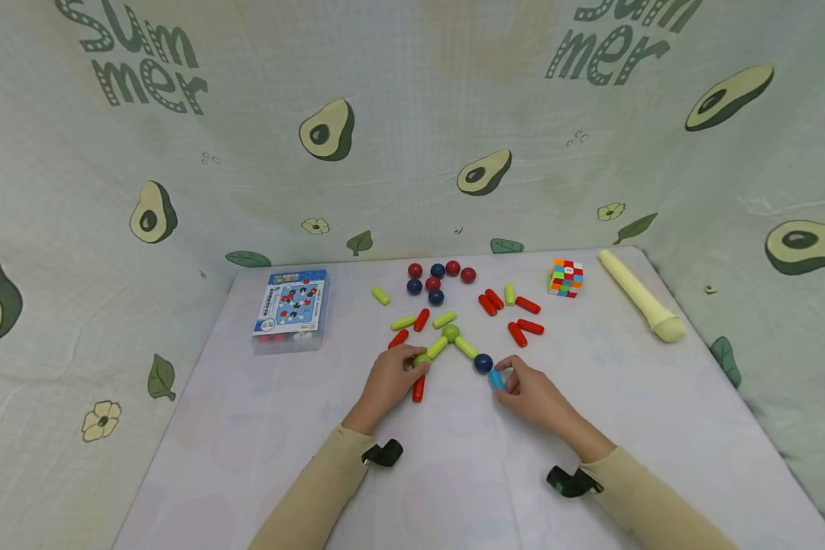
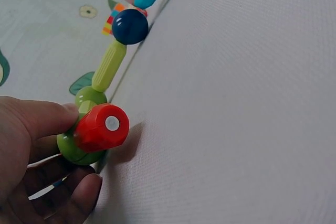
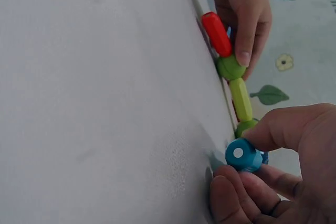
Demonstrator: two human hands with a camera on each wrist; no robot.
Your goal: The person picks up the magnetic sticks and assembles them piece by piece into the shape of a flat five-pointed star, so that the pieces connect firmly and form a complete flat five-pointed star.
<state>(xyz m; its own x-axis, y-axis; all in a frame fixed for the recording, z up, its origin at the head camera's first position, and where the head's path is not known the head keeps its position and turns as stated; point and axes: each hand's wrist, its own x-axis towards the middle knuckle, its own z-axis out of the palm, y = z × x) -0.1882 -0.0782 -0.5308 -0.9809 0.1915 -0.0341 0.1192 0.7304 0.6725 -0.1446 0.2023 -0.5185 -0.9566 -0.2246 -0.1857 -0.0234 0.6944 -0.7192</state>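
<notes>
My left hand (image 1: 388, 380) pinches a green ball (image 2: 73, 149) between thumb and fingers. From that ball a red rod (image 1: 418, 388) points toward me, its white end facing the camera in the left wrist view. A yellow-green rod (image 1: 437, 347) links the held ball to a second green ball (image 1: 450, 332). Another yellow-green rod (image 1: 466, 347) runs from there to a dark blue ball (image 1: 483, 363). My right hand (image 1: 532, 391) pinches a light blue rod (image 1: 497, 380), its far end right at the dark blue ball.
Loose red rods (image 1: 530, 327) and yellow-green rods (image 1: 381, 296) lie beyond the hands. Red balls (image 1: 453, 267) and dark blue balls (image 1: 436, 297) cluster at the back. A boxed kit (image 1: 291, 309) stands left; a puzzle cube (image 1: 566, 278) and a pale yellow club-shaped object (image 1: 641, 296) lie right.
</notes>
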